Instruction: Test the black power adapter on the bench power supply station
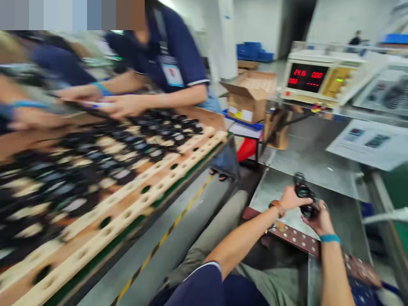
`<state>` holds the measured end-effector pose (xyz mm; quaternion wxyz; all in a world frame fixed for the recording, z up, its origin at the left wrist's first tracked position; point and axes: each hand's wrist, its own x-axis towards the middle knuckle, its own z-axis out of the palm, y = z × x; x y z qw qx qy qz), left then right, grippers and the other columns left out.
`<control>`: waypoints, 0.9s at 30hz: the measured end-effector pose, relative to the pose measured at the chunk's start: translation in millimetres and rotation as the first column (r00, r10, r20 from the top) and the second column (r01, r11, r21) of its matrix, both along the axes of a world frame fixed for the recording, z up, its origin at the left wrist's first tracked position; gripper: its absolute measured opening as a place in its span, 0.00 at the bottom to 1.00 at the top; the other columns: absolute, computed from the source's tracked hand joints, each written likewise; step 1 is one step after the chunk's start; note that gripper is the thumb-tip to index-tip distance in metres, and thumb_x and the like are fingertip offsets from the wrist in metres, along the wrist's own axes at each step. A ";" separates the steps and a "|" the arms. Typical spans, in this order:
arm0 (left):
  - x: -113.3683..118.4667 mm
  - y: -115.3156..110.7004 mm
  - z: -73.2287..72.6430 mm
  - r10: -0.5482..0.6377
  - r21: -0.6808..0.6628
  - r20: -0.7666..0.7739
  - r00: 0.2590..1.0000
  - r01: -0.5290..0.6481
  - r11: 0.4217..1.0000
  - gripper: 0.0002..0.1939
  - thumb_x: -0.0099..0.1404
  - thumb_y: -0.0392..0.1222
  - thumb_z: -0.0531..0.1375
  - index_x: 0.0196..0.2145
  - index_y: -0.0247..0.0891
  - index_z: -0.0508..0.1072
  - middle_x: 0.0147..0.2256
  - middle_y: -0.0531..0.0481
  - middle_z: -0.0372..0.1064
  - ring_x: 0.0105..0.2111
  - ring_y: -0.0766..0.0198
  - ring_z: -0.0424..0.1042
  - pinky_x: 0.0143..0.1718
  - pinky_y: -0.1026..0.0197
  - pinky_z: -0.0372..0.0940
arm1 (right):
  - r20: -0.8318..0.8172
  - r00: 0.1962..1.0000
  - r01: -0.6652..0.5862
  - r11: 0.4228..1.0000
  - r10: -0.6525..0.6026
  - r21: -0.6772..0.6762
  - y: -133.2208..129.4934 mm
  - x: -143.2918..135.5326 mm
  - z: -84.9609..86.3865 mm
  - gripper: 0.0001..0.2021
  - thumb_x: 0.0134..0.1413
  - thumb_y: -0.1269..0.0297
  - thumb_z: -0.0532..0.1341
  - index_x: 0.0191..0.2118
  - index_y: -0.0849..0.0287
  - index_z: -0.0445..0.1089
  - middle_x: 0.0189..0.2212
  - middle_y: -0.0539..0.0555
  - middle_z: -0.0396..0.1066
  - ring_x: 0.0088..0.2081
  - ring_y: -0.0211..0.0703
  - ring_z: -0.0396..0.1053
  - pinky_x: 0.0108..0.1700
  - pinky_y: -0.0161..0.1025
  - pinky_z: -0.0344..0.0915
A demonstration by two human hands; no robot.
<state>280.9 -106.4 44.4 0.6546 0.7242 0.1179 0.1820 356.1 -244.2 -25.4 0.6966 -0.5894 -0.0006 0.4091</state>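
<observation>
A black, rounded part with what look like loops of cable is held in both hands over the metal worktop. My left hand grips it from the left, thumb across its front. Around its lower right side my right hand is closed. Blur hides the part's exact kind. Beneath the hands, at the worktop's near edge, lies a brown strip with rows of metal studs.
On the left, a table holds a tray with holes crowded with similar black parts; co-workers' hands work over it. A power supply with red digits stands behind the worktop. An open cardboard box and a printed sheet are nearby.
</observation>
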 end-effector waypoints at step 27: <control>-0.3 -18.8 -28.1 -0.146 0.222 0.057 0.988 0.131 0.966 0.28 0.52 0.35 0.69 0.51 0.37 0.72 0.48 0.45 0.75 0.50 0.56 0.74 0.55 0.53 0.67 | 0.000 0.966 0.253 0.942 -0.259 0.219 -10.2 -22.1 30.7 0.25 0.61 0.37 0.62 0.45 0.57 0.71 0.39 0.55 0.72 0.36 0.48 0.71 0.31 0.34 0.69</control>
